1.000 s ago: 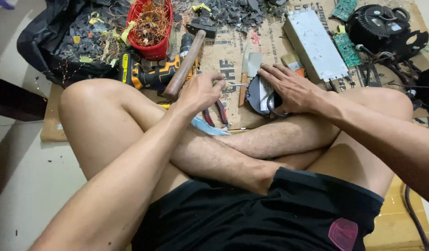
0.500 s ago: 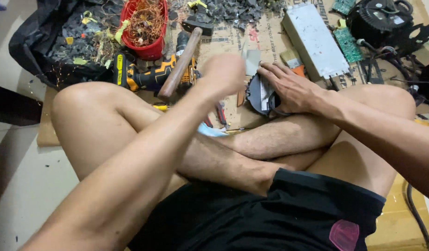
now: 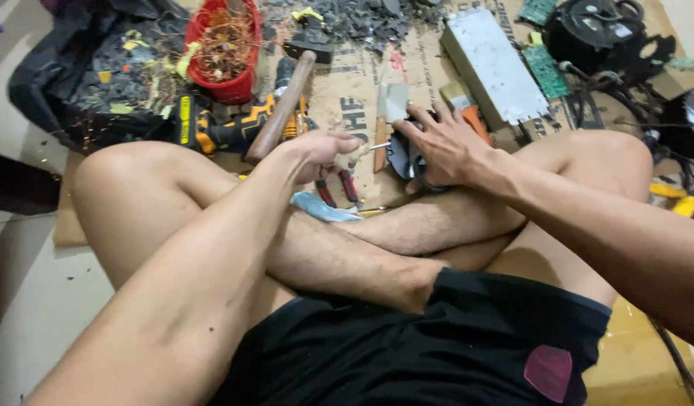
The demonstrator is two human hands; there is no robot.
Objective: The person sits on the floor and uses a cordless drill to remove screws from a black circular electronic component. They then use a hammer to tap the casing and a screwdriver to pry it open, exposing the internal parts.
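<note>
Two bare hands at work over crossed legs, above a sheet of cardboard (image 3: 347, 98) strewn with tools and scrap. Left hand (image 3: 323, 150) curled into a fist, fingers together and clamped on the pale handle of a screwdriver (image 3: 362, 150), thin metal shaft pointing right toward a dark round part (image 3: 404, 156). Right hand (image 3: 446, 144) laid on top of that dark round part, fingers spread apart and pressing down, thumb low on the near side; part resting on the cardboard just beyond the shin, mostly hidden under the palm. Whether the shaft tip touches the part: cannot tell. Red-handled pliers (image 3: 339, 186) lying on the cardboard just below the left fist, a bluish scrap (image 3: 320, 207) beside them against the leg. Wooden-handled hammer (image 3: 287, 98) lying slantwise behind the left hand, head toward the top. Yellow and black power drill (image 3: 219, 128) near its handle. Red basket (image 3: 225, 46) of tangled copper wire farther back. Grey metal box (image 3: 491, 63) and green circuit board (image 3: 544, 69) well beyond the right hand.
</note>
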